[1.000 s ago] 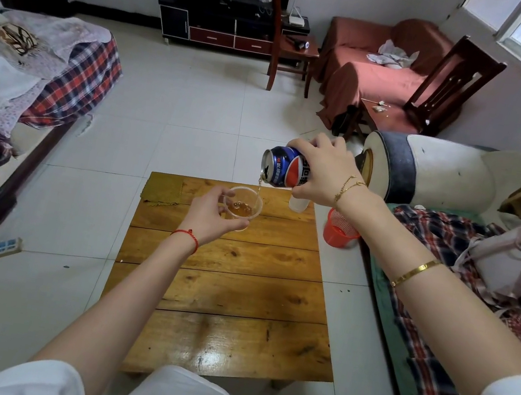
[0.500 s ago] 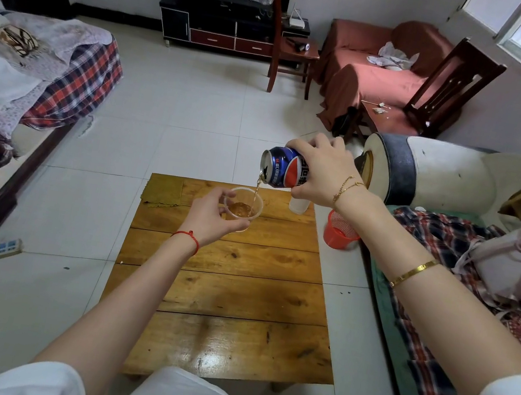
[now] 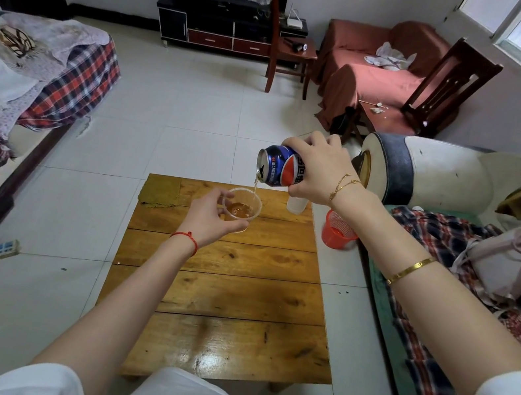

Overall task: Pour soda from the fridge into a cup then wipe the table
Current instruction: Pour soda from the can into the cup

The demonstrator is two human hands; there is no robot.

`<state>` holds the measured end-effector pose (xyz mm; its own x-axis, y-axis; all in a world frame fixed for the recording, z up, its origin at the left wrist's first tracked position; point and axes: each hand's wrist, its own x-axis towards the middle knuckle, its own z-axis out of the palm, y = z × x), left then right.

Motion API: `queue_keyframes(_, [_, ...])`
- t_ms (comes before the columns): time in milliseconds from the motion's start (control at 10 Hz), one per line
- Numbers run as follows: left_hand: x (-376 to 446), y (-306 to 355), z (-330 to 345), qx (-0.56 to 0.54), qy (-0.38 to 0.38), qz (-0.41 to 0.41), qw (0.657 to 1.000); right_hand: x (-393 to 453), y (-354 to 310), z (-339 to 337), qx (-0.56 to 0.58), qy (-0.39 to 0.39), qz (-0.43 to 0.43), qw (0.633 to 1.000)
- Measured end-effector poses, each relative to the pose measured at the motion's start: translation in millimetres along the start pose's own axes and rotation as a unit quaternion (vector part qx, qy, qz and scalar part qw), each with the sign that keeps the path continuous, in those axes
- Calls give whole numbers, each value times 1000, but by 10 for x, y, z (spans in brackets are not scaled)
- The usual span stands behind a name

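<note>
- The right hand (image 3: 318, 169) grips the can (image 3: 278, 166). Its fingers curl over the top and far side, and the thumb is under it.
- The can lies almost flat. Its long way runs from the right hand's palm out to the person's left, and the open end is the end far from that palm.
- The open end tips down a little. A thin stream of soda (image 3: 255, 187) falls from its low edge.
- The left hand (image 3: 210, 214) holds the cup (image 3: 242, 208). The fingers wrap the near and left side, and the thumb is round the near side.
- The cup stands up straight, held a bit above the table (image 3: 221, 295), I think. It may be resting on it; I cannot be sure.
- The cup sits below the can's open end, down and to the left of the right hand's fingers. The stream lands inside the cup, close to its right rim.
- Brown soda fills only the bottom part of the cup, so the pour looks about half done.
- What matters next: the can's mouth must stay right over the cup. If the right hand slides away, soda will hit the table.
- To stop, the right hand needs to lift the open end up until the can stands tall.
- A green cloth (image 3: 161, 190) lies on the table just left of the left hand's fingers. The left hand is the nearer one for the wipe.
</note>
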<state>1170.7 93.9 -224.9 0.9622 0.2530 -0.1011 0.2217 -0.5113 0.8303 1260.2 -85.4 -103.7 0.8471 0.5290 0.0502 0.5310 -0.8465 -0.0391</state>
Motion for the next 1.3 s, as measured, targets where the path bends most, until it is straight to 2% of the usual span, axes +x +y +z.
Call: queue_keyframes(1300, [30,-10,-14,3,0,0,1000,48,-13,34,-29,-8,-3,1000])
